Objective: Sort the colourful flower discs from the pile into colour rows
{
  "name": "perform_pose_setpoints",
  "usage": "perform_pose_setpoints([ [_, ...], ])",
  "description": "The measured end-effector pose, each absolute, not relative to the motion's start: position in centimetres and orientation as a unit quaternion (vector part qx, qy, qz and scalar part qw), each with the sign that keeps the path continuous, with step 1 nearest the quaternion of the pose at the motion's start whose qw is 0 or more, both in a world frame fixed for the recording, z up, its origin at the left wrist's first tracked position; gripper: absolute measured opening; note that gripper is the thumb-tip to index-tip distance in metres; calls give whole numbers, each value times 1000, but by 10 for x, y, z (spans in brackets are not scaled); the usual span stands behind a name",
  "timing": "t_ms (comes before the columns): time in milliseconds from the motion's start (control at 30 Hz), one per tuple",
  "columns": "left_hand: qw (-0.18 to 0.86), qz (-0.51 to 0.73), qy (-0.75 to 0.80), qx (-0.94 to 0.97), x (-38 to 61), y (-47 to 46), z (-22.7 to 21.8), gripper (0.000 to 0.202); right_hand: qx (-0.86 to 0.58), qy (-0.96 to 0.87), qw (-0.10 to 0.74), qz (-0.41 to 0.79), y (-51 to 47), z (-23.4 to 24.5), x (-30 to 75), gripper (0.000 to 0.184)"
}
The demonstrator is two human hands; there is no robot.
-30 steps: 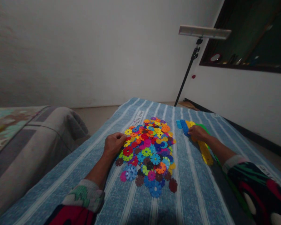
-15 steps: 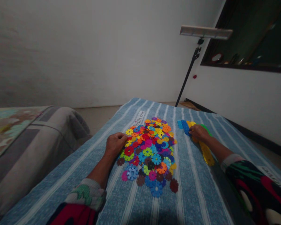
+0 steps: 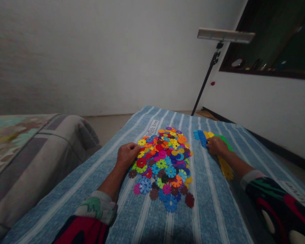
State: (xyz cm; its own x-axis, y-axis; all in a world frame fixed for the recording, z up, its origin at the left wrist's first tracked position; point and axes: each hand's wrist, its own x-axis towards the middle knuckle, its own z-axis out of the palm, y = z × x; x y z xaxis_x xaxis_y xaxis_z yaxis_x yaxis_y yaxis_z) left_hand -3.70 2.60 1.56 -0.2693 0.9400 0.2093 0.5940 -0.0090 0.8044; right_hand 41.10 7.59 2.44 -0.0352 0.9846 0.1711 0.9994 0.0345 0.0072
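Note:
A heap of notched plastic discs (image 3: pixel 165 166) in many colours, shaped like toy snowflake connectors, lies mid-table on a striped blue cloth (image 3: pixel 127 217). My left hand (image 3: pixel 127 154) rests against the heap's left edge, fingers curled together; whatever is in them is hidden. To the right of the heap, overlapping discs lie in single-colour rows: a blue row (image 3: pixel 202 138), a yellow row (image 3: pixel 226 169) and a green row (image 3: pixel 227 144). My right hand (image 3: pixel 217 145) is closed over these rows, its fingertips by the blue one. It covers part of them, and its grip cannot be made out.
A lamp (image 3: pixel 225 35) on a black stand rises behind the table's far edge. On the left is a cloth-covered piece of furniture (image 3: pixel 66 142), with a gap between it and the table. A dark window (image 3: pixel 274 40) is at upper right.
The whole view has shifted slightly. My left hand stays at the heap's edge. My right hand remains over the coloured rows, with only a slight change in position.

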Motion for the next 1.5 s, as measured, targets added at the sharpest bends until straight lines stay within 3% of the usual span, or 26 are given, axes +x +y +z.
perform_pose_setpoints([
  [333, 203, 433, 663, 576, -35, 26, 7, 26, -626, -773, 94, -40, 53, 33, 366, 19],
  [633, 181, 421, 668, 586, -32, 24, 7, 26, -372, -910, 176, 44, -28, 45, 231, 18],
  [767, 180, 422, 670, 584, -30, 24, 6, 26, -293, -941, 168, 35, -55, 40, 190, 14],
  [967, 182, 424, 667, 585, -30, 26, 3, 26, -289, -950, 119, 17, -66, 33, 165, 38],
  [1100, 183, 420, 669, 585, -30, 26, 3, 28, -277, -953, 121, 24, -65, 29, 163, 28],
  [1300, 186, 415, 668, 590, -30, 26, 5, 31, -248, -944, 196, 96, -62, 27, 165, 7],
  [1500, 179, 410, 670, 593, -33, 28, 8, 34, -284, -897, 271, 201, -37, 47, 208, 12],
])
